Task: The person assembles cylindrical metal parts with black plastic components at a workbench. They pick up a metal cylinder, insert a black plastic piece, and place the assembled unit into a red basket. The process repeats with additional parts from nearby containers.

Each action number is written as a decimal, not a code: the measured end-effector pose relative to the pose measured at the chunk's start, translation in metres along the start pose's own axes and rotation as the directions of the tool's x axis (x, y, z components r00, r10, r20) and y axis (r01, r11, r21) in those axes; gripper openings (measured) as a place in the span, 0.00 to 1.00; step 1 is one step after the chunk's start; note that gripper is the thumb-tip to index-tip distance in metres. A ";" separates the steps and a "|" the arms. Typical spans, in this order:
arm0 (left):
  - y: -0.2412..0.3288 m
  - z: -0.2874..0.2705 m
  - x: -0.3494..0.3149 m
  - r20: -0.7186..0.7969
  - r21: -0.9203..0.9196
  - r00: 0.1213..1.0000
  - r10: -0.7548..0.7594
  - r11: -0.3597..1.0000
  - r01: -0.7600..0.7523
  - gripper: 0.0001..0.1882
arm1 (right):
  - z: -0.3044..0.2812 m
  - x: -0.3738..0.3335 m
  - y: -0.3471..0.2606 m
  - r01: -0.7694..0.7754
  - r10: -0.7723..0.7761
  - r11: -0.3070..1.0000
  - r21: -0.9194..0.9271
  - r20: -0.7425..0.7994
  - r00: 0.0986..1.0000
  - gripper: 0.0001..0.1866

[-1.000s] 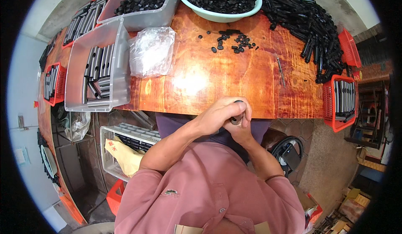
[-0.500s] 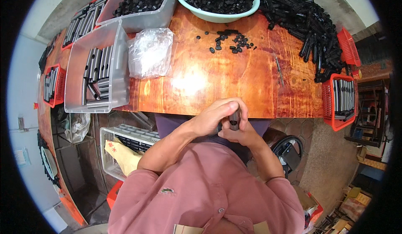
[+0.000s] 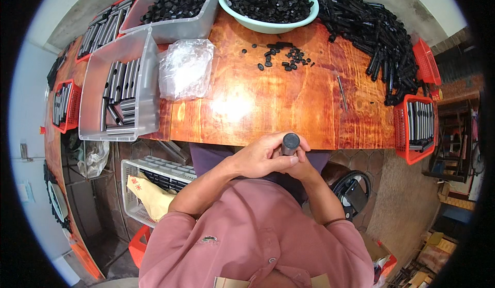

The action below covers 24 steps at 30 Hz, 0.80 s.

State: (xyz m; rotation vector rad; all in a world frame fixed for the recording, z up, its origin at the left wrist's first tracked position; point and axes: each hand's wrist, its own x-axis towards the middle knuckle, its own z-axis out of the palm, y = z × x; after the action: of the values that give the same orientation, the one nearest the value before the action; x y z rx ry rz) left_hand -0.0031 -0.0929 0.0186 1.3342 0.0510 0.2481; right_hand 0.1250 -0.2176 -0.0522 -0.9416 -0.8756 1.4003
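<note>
The fingers of the left hand (image 3: 256,157) are closed about a dark tube (image 3: 291,142), thumb laid along its near side. The right hand (image 3: 301,169) is just below and beyond the thumb, close against the left; it is partly covered, so I can't tell how far its fingers are bent. The tube stands with its round black end upward, just at the table's near edge, in front of the person's pink shirt (image 3: 242,221).

Out on the table (image 3: 289,107), a slim rod (image 3: 342,94) lies to the right, and small black pieces (image 3: 281,45) are scattered farther back. A crumpled clear bag (image 3: 186,69) sits left, beside a clear tub (image 3: 147,107) of metal tubes (image 3: 119,79). At the far side I see a pale green bowl (image 3: 267,28) full of black parts, with a black heap (image 3: 361,25) to its right. A red basket (image 3: 412,157) of tubes stands at the right edge.
</note>
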 end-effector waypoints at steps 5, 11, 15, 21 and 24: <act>0.008 0.007 0.003 -0.147 0.066 0.988 0.055 0.997 -0.046 0.13 | 0.013 0.005 0.013 0.053 -0.076 0.993 -0.101 -0.230 0.970 0.14; -0.002 0.033 0.014 -0.542 0.063 0.837 0.076 0.997 -0.050 0.10 | 0.012 0.015 0.013 0.148 -0.377 0.746 -0.649 -0.227 0.898 0.13; -0.007 0.042 0.017 -0.655 0.035 0.749 0.101 0.994 -0.103 0.09 | 0.054 0.040 0.003 0.293 -0.618 0.723 -0.626 -0.396 0.680 0.11; -0.009 0.051 0.023 -0.710 0.127 0.668 0.222 0.974 -0.188 0.09 | 0.032 0.031 0.030 0.372 -0.572 0.795 -0.479 -0.388 0.723 0.16; -0.019 0.051 0.024 -0.699 0.003 0.696 0.164 0.974 -0.227 0.11 | 0.023 0.027 0.050 0.365 -0.558 0.798 -0.480 -0.358 0.749 0.16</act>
State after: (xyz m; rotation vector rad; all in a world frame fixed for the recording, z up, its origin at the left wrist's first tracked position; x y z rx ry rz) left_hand 0.0322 -0.1405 0.0144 1.0929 0.5377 0.9294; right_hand 0.0844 -0.1922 -0.0901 -1.1951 -0.9275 0.5103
